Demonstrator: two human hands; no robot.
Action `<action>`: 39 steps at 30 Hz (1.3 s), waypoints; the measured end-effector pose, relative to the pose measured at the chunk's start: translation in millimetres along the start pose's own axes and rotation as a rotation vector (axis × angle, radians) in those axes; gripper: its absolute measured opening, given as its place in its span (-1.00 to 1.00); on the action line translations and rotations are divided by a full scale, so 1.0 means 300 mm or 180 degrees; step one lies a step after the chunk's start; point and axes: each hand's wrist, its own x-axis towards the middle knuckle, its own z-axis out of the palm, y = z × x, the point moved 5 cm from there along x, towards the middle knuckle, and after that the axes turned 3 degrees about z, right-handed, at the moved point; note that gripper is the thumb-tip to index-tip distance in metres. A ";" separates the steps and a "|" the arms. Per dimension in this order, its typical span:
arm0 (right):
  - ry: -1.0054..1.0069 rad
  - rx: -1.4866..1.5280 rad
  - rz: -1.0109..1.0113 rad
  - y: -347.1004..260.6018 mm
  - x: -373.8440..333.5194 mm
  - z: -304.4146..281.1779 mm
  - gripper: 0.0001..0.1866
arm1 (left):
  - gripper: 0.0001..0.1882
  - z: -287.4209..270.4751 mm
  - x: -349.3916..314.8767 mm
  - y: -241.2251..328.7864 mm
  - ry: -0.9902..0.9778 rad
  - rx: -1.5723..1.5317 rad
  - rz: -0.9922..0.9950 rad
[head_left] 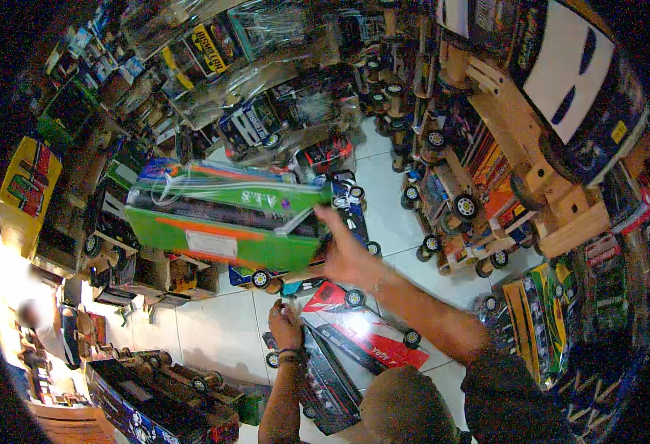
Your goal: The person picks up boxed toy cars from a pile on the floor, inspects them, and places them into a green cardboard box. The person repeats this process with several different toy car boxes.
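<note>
My right hand grips the end of a long green toy bus body with orange stripes, holding it raised and tilted above the other toys. Motion smears parts of it. My left hand is low in the middle, its fingers curled in; whatever may be inside them is hidden. Right beside that hand lies a black toy bus. A red and white toy bus, wheels showing on its side, rests on the tiles just to the right of it.
Wooden toy trucks with bare chassis are stacked along the right. A yellow and green toy bus stands lower right, a dark toy truck lower left. Plastic-wrapped toy vehicles fill the back. White floor tiles show between them.
</note>
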 end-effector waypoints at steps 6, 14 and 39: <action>-0.0031 0.0624 -0.0300 0.371 -0.195 -0.207 -0.44 | -0.31 -0.307 -0.211 0.203 0.0588 -0.3189 -0.0834; 0.0317 -0.0725 -0.0272 0.490 -0.298 -0.356 -0.53 | 0.10 -0.468 -0.283 0.453 0.0794 -0.3021 -0.1084; -0.1108 -0.5644 0.0564 0.402 -0.708 0.319 -0.57 | 0.16 -2.120 -0.832 0.618 0.3077 -0.0498 0.0357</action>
